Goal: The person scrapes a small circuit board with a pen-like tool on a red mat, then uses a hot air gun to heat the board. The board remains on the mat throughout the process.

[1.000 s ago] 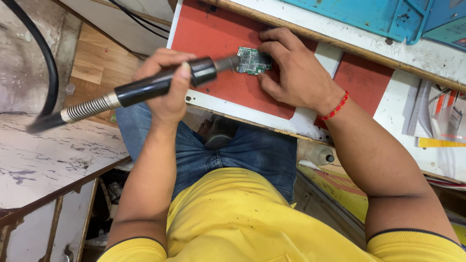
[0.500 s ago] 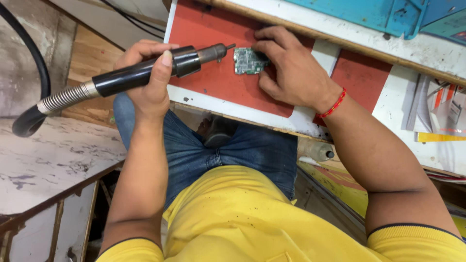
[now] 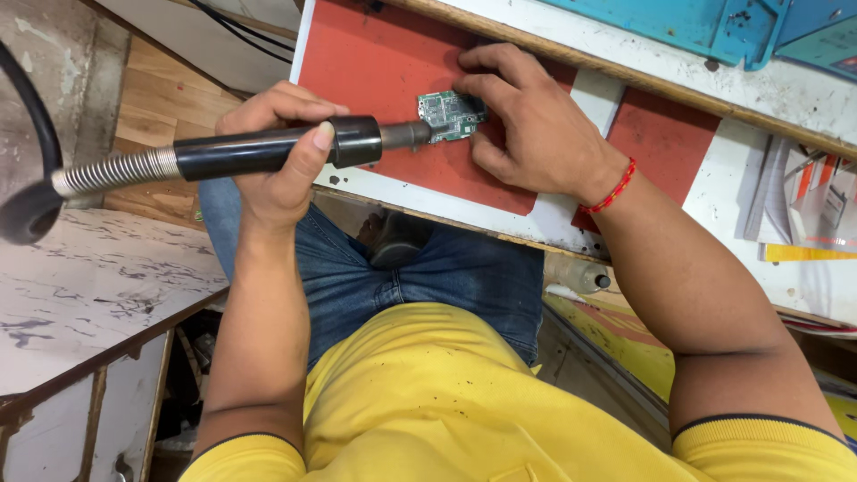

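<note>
The left hand [image 3: 281, 165] is gripping a black hot-air handpiece [image 3: 268, 150], fingers curled round the barrel and the thumb lying along its top. The handpiece is running almost level across the view, its metal nozzle [image 3: 406, 136] pointing toward three o'clock and ending right at the edge of a small green circuit board [image 3: 453, 114]; whether the tip is actually touching the board, I cannot tell. Behind the hand, at nine o'clock, a ribbed metal spring sleeve [image 3: 116, 170] is leading into a thick black hose [image 3: 27, 178].

The right hand [image 3: 527, 125] is lying flat, fingers spread and pressing down around the board, pinning its three-o'clock side against the red mat [image 3: 375, 62]. A red thread bracelet [image 3: 614, 187] is circling that wrist. The board is sitting on the mat near twelve o'clock in the view, between the nozzle and the right fingers.

The mat is lying on a white bench top [image 3: 553, 219]. At one o'clock a blue tray [image 3: 714, 27] is resting along the far edge. Below, the person is sitting in blue jeans [image 3: 428, 277] and a yellow shirt [image 3: 464, 402].
</note>
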Motion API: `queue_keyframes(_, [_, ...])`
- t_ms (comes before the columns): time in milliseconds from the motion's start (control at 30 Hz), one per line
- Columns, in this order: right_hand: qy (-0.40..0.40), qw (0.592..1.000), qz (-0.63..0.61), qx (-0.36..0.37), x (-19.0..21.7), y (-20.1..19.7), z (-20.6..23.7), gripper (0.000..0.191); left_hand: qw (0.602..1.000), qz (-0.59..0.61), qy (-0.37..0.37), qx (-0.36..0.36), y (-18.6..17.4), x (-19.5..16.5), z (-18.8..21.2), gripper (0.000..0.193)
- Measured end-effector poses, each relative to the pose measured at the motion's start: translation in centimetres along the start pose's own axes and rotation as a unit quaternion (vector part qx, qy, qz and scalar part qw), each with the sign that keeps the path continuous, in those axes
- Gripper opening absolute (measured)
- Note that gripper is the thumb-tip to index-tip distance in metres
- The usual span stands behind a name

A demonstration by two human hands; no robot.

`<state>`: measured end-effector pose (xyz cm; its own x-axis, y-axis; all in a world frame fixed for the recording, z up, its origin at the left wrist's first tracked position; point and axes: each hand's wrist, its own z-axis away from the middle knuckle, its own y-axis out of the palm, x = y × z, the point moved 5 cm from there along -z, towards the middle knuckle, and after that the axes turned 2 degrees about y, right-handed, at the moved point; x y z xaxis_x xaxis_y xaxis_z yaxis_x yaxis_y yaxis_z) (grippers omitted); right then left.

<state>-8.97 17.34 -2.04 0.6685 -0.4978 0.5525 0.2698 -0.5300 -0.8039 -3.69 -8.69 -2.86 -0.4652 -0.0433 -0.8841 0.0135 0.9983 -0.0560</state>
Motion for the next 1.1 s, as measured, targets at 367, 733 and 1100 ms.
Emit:
queue_keyframes(367, [-0.005, 1.000, -0.007, 0.008, 0.0, 0.1, -0.1, 0.051, 0.999, -0.040, 0.034, -0.008, 0.2, 0.2, 0.2, 0.026])
queue_keyframes(733, [-0.010, 1.000, 0.002, 0.010, 0.1, 0.1, -0.1, 0.051, 0.993, -0.060, 0.004, -0.104, -0.5, 1.2, 0.7, 0.029])
queue_keyframes(1100, [-0.020, 1.000, 0.016, 0.008, 0.1, 0.3, -0.1, 0.051, 0.997, -0.038, 0.001, -0.063, -0.2, 0.5, 0.3, 0.022])
